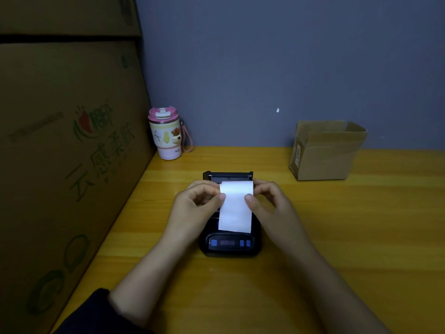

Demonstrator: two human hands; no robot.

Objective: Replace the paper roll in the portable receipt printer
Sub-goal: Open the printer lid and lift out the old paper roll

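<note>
Printer (230,239) sits mid-table (337,225), cover hinged back. My left hand (192,208) and right hand (267,203) each pinch a side edge of the paper roll (235,208), keeping it square over the bay. Loose strip trails toward the buttons, probably so it clears the cover.

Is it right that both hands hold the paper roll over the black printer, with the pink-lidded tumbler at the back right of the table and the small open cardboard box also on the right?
Not quite. The head view shows the pink-lidded tumbler at the back left of the table, by the wall. The rest holds: both hands, left hand and right hand, hold the paper roll over the black printer, and the small open cardboard box stands on the right.
</note>
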